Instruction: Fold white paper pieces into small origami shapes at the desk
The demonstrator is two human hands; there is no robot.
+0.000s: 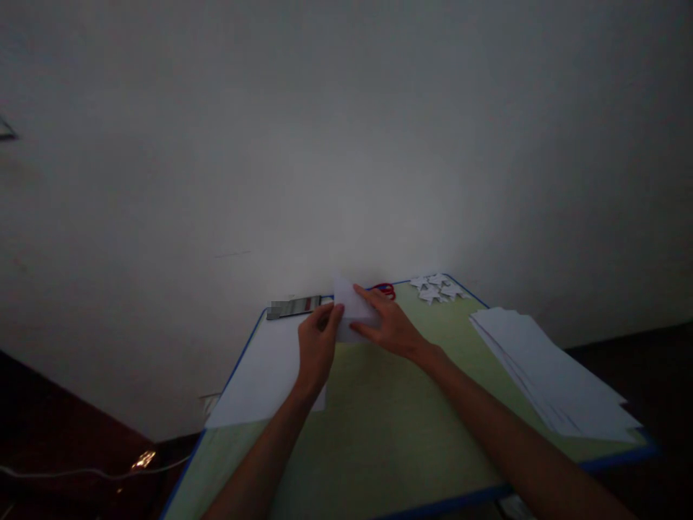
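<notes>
A folded piece of white paper (353,307) is held up over the far part of the table, between my two hands. My left hand (318,339) pinches its left edge with thumb and fingers. From the right, my right hand (390,325) grips the paper, index finger stretched along the upper part and thumb lower down. Below and to the left of my left hand lies a flat white sheet (260,375). Just behind my right hand, red-handled scissors (385,290) show in part; their blades are hidden.
The pale green table (401,433) has a blue edge and stands against a grey wall (346,144). A phone (295,307) lies at the back left. Several cut paper shapes (437,287) lie at the back right. A stack of white paper (552,375) covers the right side.
</notes>
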